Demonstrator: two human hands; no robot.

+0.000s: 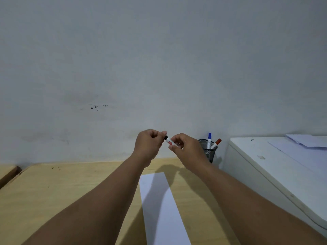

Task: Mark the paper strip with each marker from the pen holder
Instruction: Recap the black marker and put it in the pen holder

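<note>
paper strip (160,207) lies flat on the wooden desk (53,191), running between the two forearms, below and nearer than both hands. left hand (148,145) raised, fingers curled, pinching the black end of a white marker (169,142); whether that end is a cap, cannot tell. right hand (186,147) closed around the marker's white barrel, just beside the left hand. mesh pen holder (208,151) stands right of and behind the right hand, holding a blue-capped marker (209,138) and a red-capped marker (216,143).
</note>
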